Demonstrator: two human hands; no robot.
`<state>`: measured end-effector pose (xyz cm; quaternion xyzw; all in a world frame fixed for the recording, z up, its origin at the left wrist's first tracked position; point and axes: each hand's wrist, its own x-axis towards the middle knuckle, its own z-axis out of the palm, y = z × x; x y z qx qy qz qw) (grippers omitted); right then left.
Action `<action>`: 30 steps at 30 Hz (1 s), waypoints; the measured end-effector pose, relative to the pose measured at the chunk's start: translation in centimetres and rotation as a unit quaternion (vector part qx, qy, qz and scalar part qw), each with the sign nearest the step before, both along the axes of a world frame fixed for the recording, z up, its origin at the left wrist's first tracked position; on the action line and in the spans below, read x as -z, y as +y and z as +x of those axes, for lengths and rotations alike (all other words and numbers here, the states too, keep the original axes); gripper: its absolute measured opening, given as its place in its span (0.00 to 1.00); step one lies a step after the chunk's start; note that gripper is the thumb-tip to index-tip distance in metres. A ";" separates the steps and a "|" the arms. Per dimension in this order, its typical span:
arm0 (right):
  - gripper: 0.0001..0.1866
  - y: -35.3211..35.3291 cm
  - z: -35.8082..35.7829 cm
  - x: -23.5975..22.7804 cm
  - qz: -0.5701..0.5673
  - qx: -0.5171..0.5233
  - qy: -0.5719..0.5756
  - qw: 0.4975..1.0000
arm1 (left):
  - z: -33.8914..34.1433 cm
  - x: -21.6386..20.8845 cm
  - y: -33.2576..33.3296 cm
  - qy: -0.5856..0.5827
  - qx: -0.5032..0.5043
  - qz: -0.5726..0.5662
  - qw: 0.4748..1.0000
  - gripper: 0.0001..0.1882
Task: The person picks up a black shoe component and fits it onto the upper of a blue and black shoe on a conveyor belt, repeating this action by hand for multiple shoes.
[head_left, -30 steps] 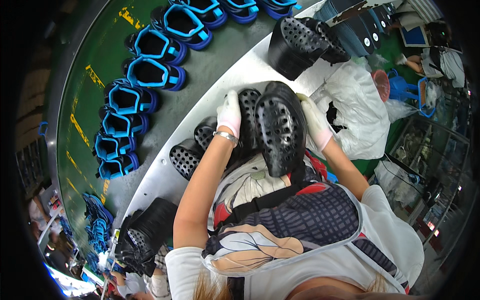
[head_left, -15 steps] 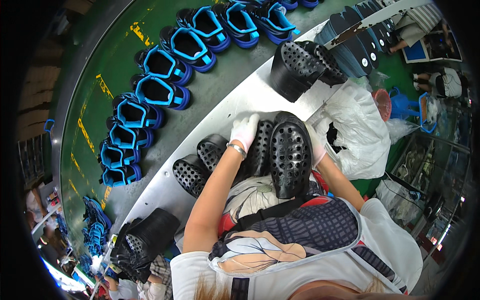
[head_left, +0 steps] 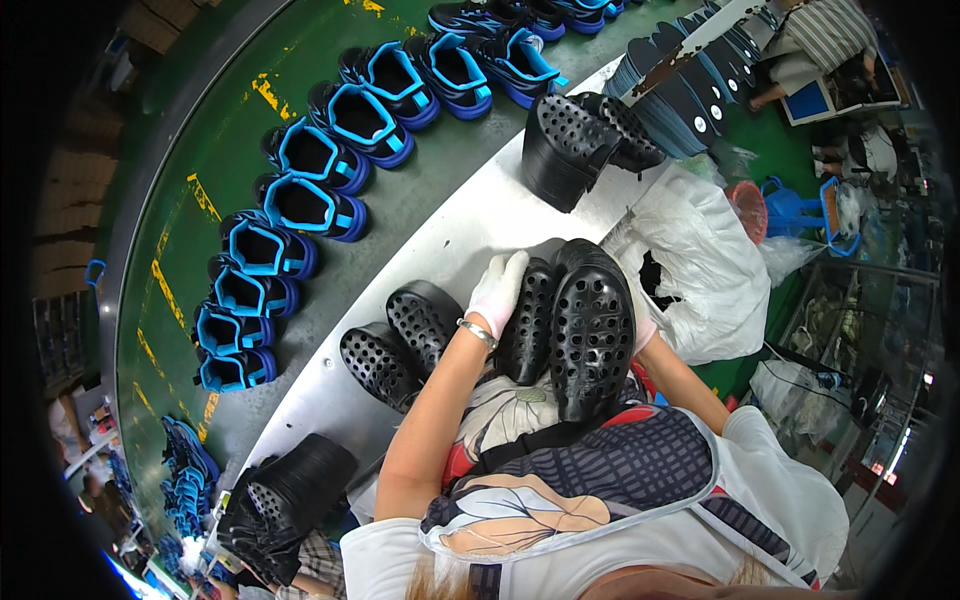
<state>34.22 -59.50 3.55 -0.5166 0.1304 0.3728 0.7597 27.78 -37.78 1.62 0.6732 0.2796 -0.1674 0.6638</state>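
In front of my body I hold two stacks of black perforated insoles, side by side and tilted toward me. My left hand (head_left: 498,290), in a white glove with a bracelet at the wrist, has its fingers together against the left stack (head_left: 526,325). The larger right stack (head_left: 592,335) has my right hand (head_left: 643,312) around its right side. That hand's fingers are mostly hidden behind the stack. Just left of my left forearm, two more insole stacks, one (head_left: 424,318) behind the other (head_left: 375,362), rest on the white bench.
Further black insole stacks stand on the bench (head_left: 470,215) at the far right (head_left: 568,150) and near left (head_left: 300,480). Beyond it, blue-and-black shoes (head_left: 310,205) line a green conveyor. A white sack (head_left: 720,280) lies at my right, near flat dark insoles (head_left: 670,95). Other people are nearby.
Both held stacks have come slightly nearer to my body, together with my hands. The left stack now shows more of its perforated face. The whole view has shifted a little.
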 end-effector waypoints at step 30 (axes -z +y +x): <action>0.22 8.8 -21.2 -2.1 -0.123 -0.525 -0.379 0.752 | -34.1 2.5 -1.6 -0.051 -0.337 0.072 0.937 0.32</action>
